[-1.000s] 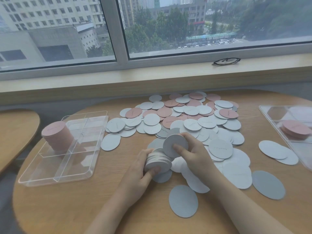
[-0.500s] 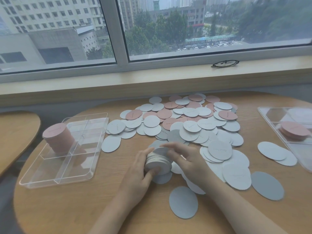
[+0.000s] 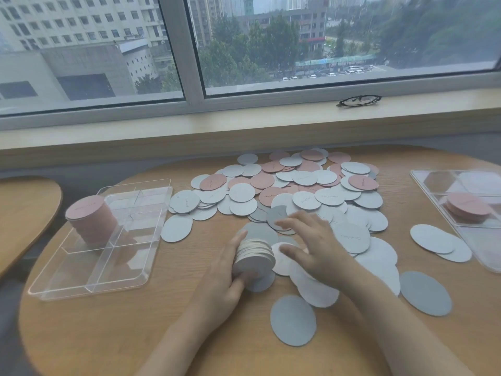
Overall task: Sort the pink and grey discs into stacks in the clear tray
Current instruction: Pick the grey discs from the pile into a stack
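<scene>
A wide pile of loose grey and pink discs (image 3: 301,185) covers the middle of the round wooden table. My left hand (image 3: 227,272) grips a thick stack of grey discs (image 3: 253,257) from its left side, thumb under the front edge. My right hand (image 3: 311,242) hovers just right of the stack with fingers spread and relaxed over the loose grey discs, holding nothing. The clear divided tray (image 3: 81,283) stands at the left, with a tall stack of pink discs (image 3: 90,219) in its far-left compartment.
A second clear tray (image 3: 439,191) at the right edge holds a short pink stack (image 3: 467,208). Loose grey discs (image 3: 292,320) lie near the front. Glasses (image 3: 359,100) rest on the window ledge. Another wooden table (image 3: 24,213) sits at the left.
My right hand laid the grey disc it held onto the stack, let go and spread its fingers, drifting slightly right. My left hand kept hold of the stack.
</scene>
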Tool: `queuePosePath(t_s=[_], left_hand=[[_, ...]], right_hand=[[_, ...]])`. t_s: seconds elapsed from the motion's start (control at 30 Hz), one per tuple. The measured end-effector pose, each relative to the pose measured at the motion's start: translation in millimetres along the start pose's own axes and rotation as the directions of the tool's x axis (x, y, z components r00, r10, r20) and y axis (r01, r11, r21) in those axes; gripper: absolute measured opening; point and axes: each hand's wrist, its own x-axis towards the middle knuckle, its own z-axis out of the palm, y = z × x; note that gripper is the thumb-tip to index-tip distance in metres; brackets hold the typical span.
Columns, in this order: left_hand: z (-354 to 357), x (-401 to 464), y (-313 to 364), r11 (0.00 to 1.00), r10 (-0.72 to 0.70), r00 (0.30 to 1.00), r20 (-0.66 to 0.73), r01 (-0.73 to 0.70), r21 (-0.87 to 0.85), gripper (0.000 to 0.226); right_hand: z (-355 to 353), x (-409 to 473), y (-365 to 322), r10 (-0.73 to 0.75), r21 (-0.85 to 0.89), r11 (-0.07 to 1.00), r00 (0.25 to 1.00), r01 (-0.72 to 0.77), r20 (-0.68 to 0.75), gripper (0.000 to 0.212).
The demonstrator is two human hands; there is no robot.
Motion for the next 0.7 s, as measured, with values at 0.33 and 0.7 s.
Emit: queuePosePath(t_s=[0.33, 0.7], left_hand=[[-0.2, -0.5, -3.7, 0.983, -0.059, 0.998, 0.023, 0.062, -0.174, 0.063], [-0.8, -0.6, -2.3, 0.981, -0.073, 0.997, 0.03, 0.077, -0.179, 0.061]], right_hand=[[-23.0, -3.9, 14.3, 0.103, -0.161, 0.986, 0.914, -0.042, 0.392, 0.054], [-21.4, 3.4, 16.0, 0.094, -0.169, 0.985, 0.9, -0.023, 0.427, 0.055]])
